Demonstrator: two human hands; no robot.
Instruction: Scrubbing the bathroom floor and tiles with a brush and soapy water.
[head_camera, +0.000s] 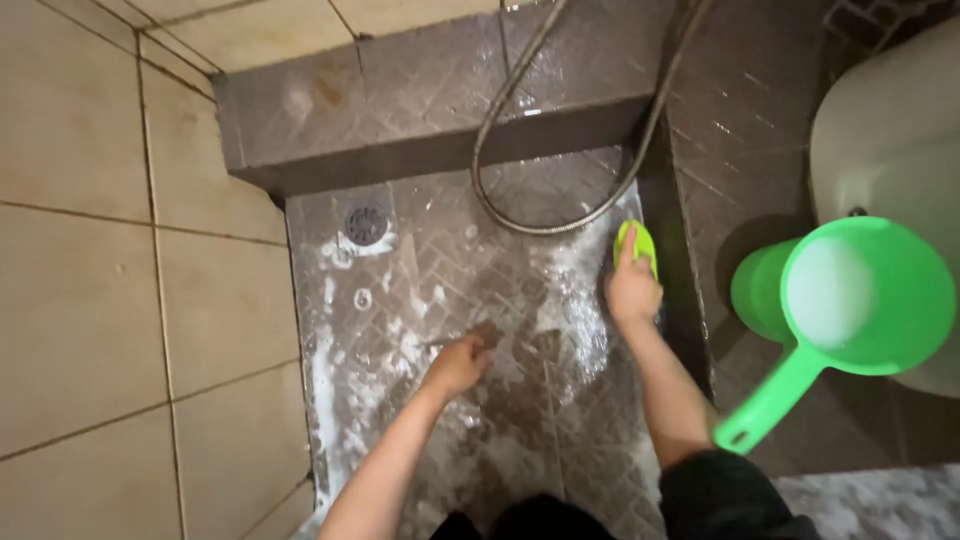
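I look down into a wet, soapy shower floor (430, 290) of grey patterned tile. My right hand (632, 290) presses a bright green scrub brush (637, 243) against the floor near its right edge. My left hand (458, 365) rests on the wet tile in the middle, fingers curled; whether it holds anything I cannot tell. White foam lies in streaks around both hands.
A round drain (366, 224) sits at the far left of the floor. A metal shower hose (560, 215) loops over the grey step (400, 110). A green ladle-style dipper (850, 300) filled with suds stands at the right, by a white toilet (890, 130). Beige wall tiles (90, 250) at left.
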